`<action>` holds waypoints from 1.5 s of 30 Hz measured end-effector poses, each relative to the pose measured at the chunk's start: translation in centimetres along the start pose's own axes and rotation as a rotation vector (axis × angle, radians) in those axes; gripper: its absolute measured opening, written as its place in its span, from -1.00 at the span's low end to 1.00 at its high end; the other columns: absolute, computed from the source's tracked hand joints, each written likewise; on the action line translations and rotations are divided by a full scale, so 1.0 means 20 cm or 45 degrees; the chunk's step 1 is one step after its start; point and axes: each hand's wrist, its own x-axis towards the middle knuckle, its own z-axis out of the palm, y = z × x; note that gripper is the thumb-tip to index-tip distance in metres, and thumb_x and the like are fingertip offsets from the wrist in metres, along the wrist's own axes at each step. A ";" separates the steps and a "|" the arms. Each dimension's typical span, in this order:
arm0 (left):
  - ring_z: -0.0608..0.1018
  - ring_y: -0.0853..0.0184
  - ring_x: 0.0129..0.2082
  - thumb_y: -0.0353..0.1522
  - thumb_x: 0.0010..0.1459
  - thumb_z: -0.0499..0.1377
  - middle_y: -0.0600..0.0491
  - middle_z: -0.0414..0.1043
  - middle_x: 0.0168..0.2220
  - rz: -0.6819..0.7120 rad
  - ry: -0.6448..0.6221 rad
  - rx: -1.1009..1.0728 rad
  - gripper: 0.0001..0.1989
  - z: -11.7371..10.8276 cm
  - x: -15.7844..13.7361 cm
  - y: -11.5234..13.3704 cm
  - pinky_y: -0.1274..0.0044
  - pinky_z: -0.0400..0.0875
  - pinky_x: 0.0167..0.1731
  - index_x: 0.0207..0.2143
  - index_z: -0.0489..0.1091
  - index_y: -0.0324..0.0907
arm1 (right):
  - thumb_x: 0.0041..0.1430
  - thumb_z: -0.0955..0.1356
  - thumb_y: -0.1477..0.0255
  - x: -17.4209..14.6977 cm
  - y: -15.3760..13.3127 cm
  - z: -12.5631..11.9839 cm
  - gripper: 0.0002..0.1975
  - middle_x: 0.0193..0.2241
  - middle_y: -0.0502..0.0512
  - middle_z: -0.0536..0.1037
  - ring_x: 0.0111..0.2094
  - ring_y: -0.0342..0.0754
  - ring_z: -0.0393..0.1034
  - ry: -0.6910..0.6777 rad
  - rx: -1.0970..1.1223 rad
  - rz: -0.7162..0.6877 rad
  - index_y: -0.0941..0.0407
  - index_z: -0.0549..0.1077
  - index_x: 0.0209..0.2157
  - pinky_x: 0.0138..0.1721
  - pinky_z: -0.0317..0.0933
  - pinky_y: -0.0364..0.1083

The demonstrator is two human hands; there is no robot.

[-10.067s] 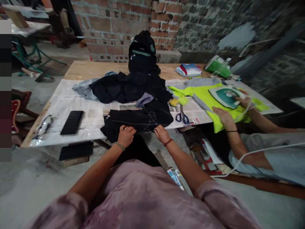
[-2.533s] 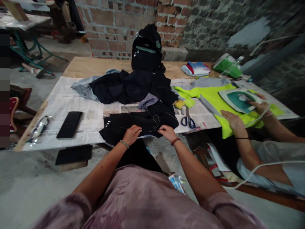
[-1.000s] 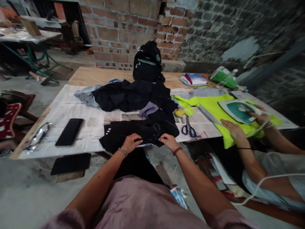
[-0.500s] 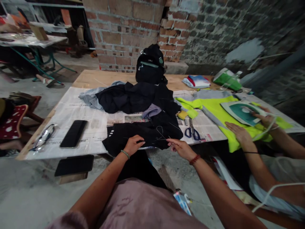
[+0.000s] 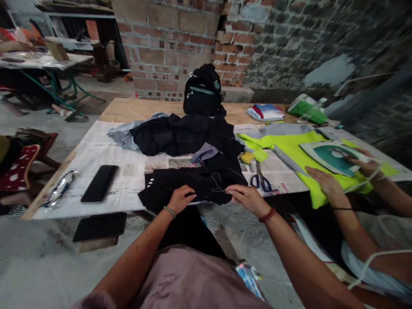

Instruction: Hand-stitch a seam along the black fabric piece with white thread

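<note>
A black garment (image 5: 189,178) with small white stripes lies along the front edge of the table. My left hand (image 5: 181,199) is closed on its near edge, thumb and fingers pinched over the cloth. To the right, my right hand (image 5: 246,198) pinches a thin white thread (image 5: 217,183) at the fingertips. The thread lies in loose loops across the black cloth between my hands. Whether a needle is in those fingers is too small to tell. Blue-handled scissors (image 5: 260,181) rest on the newspaper just beyond my right hand.
Dark clothes (image 5: 174,133) are heaped behind the garment, and a black backpack (image 5: 203,92) stands at the back. A phone (image 5: 100,183) and glasses (image 5: 59,189) lie left. On the right, another person's hands work an iron (image 5: 331,156) over a yellow-and-grey garment (image 5: 291,152).
My right hand has shifted slightly right, and the thread loop has become narrower and more crumpled. My left hand stays at the cloth's edge. The other person's iron has moved slightly right.
</note>
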 end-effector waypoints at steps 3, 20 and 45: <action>0.41 0.45 -0.45 -0.38 -0.01 0.16 0.08 0.34 -0.48 -0.009 0.000 0.015 -0.92 0.00 0.00 0.00 0.61 0.30 -0.40 -0.44 0.41 -0.22 | 0.06 0.22 0.32 0.03 -0.01 0.02 -0.74 -0.51 0.01 0.45 -0.65 -0.24 0.24 -0.007 0.021 -0.047 0.12 0.44 -0.28 -0.61 0.14 -0.23; 0.42 0.45 -0.45 -0.37 -0.01 0.15 0.08 0.36 -0.48 0.012 0.025 0.039 -0.91 0.00 -0.01 0.02 0.60 0.32 -0.40 -0.44 0.41 -0.21 | -0.21 0.36 0.37 0.14 -0.09 0.21 -0.76 -0.68 -0.07 0.36 -0.73 -0.28 0.17 0.110 0.857 0.316 0.20 0.39 -0.42 -0.75 0.04 -0.27; 0.43 0.43 -0.41 -0.37 0.00 0.16 0.05 0.37 -0.44 0.098 -0.016 -0.015 -0.92 0.00 0.01 0.02 0.58 0.34 -0.37 -0.44 0.42 -0.20 | -0.05 0.22 0.49 0.31 -0.08 0.32 -0.57 -0.59 -0.15 0.36 -0.72 -0.30 0.17 0.041 0.300 -0.039 0.09 0.23 -0.06 -0.64 0.11 -0.27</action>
